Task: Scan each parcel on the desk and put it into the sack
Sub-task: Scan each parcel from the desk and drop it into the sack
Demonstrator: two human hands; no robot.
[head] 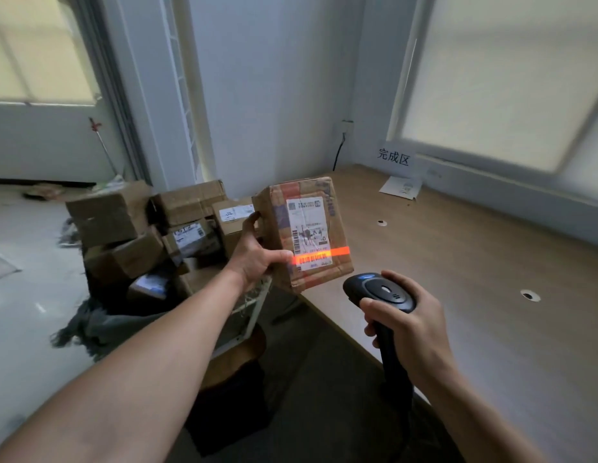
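Parcel (277, 228), held above desk (458, 262) left edge, left hand (254, 259) fingers (254, 218) clamped on one side; right hand (414, 332) wrapped tight round scanner (379, 290); risk: one-sided grip lets it tilt, red beam (337, 251) slips off barcode (312, 261).

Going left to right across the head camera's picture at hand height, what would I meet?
Stacked cardboard boxes → left hand → parcel with shipping label → barcode scanner → right hand → cable hole in the desk.
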